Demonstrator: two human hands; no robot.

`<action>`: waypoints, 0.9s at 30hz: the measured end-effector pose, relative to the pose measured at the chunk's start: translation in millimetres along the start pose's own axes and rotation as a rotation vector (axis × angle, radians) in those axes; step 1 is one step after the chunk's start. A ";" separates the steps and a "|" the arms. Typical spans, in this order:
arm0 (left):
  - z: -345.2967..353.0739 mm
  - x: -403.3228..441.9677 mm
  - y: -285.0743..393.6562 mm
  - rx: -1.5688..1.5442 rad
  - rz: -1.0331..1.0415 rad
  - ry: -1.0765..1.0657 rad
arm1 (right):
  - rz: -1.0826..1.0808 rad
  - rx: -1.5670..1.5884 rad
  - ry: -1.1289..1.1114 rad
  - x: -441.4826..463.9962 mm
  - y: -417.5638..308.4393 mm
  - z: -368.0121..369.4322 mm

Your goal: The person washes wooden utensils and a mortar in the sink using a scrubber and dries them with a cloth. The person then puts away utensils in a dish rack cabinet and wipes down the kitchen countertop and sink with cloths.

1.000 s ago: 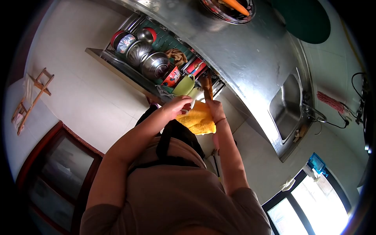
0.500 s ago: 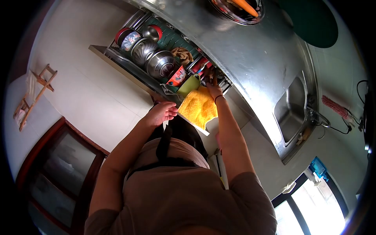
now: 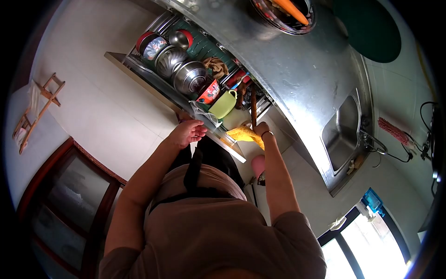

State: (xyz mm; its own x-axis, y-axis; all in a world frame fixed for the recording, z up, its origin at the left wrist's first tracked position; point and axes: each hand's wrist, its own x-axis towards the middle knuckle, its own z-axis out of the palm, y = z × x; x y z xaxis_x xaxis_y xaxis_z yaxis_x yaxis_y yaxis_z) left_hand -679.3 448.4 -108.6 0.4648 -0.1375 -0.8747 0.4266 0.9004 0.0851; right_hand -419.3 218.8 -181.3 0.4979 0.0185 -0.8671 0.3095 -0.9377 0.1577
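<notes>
My right hand [image 3: 262,129] is closed round a yellow cloth [image 3: 246,134], beside the right end of an open drawer [image 3: 162,95]. A brown stick-like piece [image 3: 253,106] points up from its fingers into the drawer; whether the hand grips it too is unclear. My left hand [image 3: 189,132] hovers by the drawer's front edge, fingers apart and slightly curled, holding nothing. Inside the drawer are a green handled container [image 3: 224,104], a red patterned bowl [image 3: 210,92], steel bowls [image 3: 189,77] and a crumpled brown item [image 3: 216,67].
A steel counter [image 3: 288,65] with a sink [image 3: 342,132] runs above the drawer. On it sits a bowl [image 3: 283,16] with an orange handle. A pink object [image 3: 258,166] is below my right hand. A wooden rack [image 3: 39,111] stands far left.
My right hand reached into the drawer, then drew back towards me with the cloth, uncovering the green container. My left hand moved left, away from the cloth, and its fingers spread.
</notes>
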 end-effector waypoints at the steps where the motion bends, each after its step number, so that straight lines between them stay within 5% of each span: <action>1: -2.4 1.4 0.7 0.001 -0.002 -0.001 | -0.083 -0.018 0.026 -0.5 2.1 4.1; 7: -6.7 10.2 4.5 0.139 -0.232 0.215 | -0.242 0.001 0.070 12.2 21.0 25.0; 12: -1.9 20.2 3.3 0.196 0.070 0.231 | -0.108 0.099 0.187 -30.1 22.0 5.3; 20: 17.8 16.7 9.4 0.127 0.170 0.242 | -0.065 0.103 0.284 -130.5 10.7 -38.3; 23: 26.2 12.7 5.0 0.110 0.217 0.207 | -0.455 0.295 0.102 -146.4 29.8 -30.7; 24: 25.4 13.0 7.6 0.102 0.213 0.189 | -0.462 0.291 0.108 -165.3 21.7 -36.7; 26: 27.8 21.8 13.3 0.103 0.258 0.116 | -0.407 0.909 -0.166 -210.3 4.6 -52.8; 27: 35.7 25.6 12.4 0.137 0.242 0.119 | -0.499 0.925 -0.244 -198.4 20.3 -45.3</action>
State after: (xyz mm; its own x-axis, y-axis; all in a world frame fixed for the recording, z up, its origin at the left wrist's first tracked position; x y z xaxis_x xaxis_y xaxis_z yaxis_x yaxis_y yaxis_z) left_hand -634.5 441.3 -112.8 0.4749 0.1312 -0.8702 0.4190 0.8359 0.3547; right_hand -475.1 211.8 15.4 0.2781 0.4976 -0.8216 -0.3503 -0.7439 -0.5691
